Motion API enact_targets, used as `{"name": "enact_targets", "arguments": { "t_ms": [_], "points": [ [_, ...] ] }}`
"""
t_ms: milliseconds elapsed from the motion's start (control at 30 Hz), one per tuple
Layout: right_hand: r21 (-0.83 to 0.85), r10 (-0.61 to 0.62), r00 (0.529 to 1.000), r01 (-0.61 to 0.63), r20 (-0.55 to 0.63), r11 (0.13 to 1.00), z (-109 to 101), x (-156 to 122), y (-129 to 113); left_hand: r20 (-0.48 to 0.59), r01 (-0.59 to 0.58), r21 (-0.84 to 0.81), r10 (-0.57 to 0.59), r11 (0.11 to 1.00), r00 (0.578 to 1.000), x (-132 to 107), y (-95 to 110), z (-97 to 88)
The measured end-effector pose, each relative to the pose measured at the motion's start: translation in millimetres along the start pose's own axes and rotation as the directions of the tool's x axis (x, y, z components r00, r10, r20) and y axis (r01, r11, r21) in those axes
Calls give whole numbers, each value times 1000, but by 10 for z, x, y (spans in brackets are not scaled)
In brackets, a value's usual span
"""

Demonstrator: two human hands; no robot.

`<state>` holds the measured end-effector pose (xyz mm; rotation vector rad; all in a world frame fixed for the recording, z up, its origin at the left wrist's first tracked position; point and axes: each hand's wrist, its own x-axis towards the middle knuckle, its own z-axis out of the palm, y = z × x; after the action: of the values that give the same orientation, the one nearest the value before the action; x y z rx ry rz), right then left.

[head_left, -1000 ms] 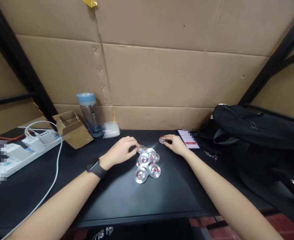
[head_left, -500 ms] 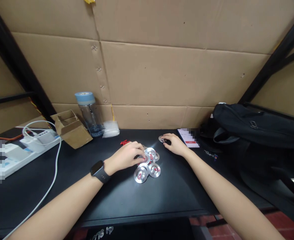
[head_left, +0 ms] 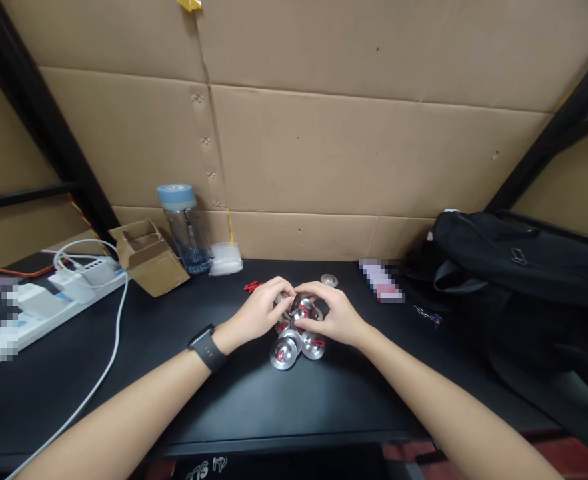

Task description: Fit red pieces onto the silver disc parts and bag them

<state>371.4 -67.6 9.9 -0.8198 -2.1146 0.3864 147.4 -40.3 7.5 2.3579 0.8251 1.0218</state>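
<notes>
The right hand (head_left: 341,317) is curled, thumb and fingers around the rim of a shiny round silver metal disc (head_left: 304,308) with red on it, tipped up over the others. The left hand (head_left: 259,310) is partly closed, its fingertips at the near side of that disc; whether they grip anything cannot be told. Just below lies an overlapping pile of silver metal discs (head_left: 283,355), several with a red looped piece on top. Beyond the left fingers sit loose thin red pieces (head_left: 252,287) on the black table (head_left: 344,393), and past the right hand one separate silver disc (head_left: 329,281) shows no red. Sorting apart thus looks barely begun: one disc is set aside, most are left in the pile.
</notes>
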Motion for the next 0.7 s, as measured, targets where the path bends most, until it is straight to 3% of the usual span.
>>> {"name": "enact_targets", "arguments": {
  "t_ms": [167, 333, 500, 600, 700],
  "points": [
    [-45, 19, 993, -24, -114, 999, 137, -9, -34, -54, 57, -69, -61, 996, 997, 8, 35, 86],
    [-101, 58, 986, -74, -154, 992, 32, 17, 77, -89, 46, 94, -38, 995, 995, 36, -79, -10],
    [-239, 146, 958, -206, -247, 949, -267, -9, 594, -101, 146, 445, -113, 883, 988, 26, -435, -311],
    [-306, 213, 950, -278, -227, 911, -416, -73, 950, -109, 205, 539, -173, 817, 979, -4, -607, -440],
    [-324, 288, 940, -335, -185, 885, -465, -110, 1146, -88, 220, 591, -209, 776, 974, -24, -670, -476]
  ]
}}
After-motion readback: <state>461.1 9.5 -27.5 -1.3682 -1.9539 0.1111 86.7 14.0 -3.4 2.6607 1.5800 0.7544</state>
